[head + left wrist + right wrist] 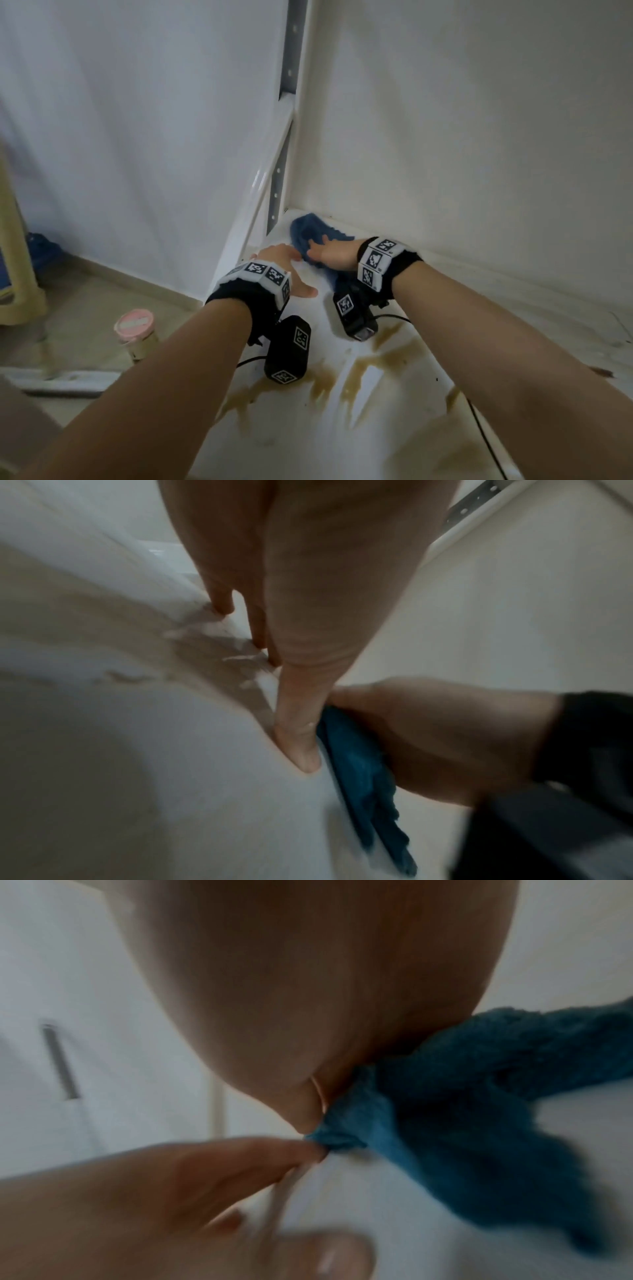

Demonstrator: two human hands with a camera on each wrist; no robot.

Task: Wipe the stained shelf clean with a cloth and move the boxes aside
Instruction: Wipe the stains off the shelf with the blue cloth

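A blue cloth lies bunched in the far left corner of the white shelf. My right hand lies on top of it and presses it down, thumb at its edge. Just to the left, my left hand rests flat on the bare shelf, its straight fingers touching the surface beside the cloth. Brown stains spread over the near part of the shelf, under my forearms. No boxes are in view.
A perforated metal upright and a white side panel bound the shelf on the left; the back wall is close behind the cloth. On the floor to the left stand a pink-lidded jar and a beige frame. A black cable trails across the shelf.
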